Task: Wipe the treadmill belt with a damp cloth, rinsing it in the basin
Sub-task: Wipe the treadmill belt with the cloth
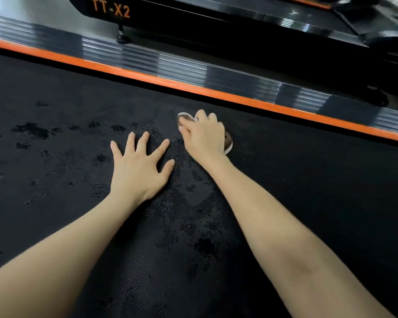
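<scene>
Your left hand [140,167] lies flat on the black textured treadmill belt [308,180], fingers spread, near the middle of the belt. Just beside it, toward the belt's far edge, your right hand [205,136] curls over a small pale cloth [184,115], which peeks out at the fingertips and beside the wrist. Dark wet patches [32,130] dot the belt. An orange stripe [239,97] and a ribbed grey side rail [193,70] border the far edge. Beyond, a black machine reads "TT-X2" [110,8].

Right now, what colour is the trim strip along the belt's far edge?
Orange. The trim strip shows best in the head view, the only view here.
</scene>
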Tool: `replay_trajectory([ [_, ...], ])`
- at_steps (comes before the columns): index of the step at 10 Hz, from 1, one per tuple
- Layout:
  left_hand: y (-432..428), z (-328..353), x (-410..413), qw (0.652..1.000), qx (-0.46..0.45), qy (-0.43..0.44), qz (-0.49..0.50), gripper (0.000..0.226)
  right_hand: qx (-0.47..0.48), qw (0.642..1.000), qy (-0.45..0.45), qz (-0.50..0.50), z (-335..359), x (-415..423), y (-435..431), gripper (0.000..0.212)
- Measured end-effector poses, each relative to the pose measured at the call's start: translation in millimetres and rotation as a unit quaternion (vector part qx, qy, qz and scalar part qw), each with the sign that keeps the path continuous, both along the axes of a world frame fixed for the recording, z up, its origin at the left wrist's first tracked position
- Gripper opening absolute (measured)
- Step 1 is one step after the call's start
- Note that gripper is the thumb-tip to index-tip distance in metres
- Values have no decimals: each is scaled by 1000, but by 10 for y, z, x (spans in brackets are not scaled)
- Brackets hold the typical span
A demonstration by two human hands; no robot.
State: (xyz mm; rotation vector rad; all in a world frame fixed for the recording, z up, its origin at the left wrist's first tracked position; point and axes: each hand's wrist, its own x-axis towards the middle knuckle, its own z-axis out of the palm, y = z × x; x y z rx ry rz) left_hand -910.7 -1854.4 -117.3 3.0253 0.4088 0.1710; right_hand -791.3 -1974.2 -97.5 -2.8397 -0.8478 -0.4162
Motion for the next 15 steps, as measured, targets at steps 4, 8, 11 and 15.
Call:
replay_trajectory([
  [4,-12,-11,-2,1000,7,-5,3,75,9,978,16,-206,76,644,-241,33],
  [8,-13,-6,-2,1000,-2,-4,1,74,-16,972,17,-235,61,844,-811,35],
  [11,-1,34,-3,1000,-9,12,-7,57,10,996,-9,83,27,-250,-506,30],
  [15,-3,45,-5,1000,-9,16,-6,56,12,986,4,166,57,-1031,-1283,33],
])
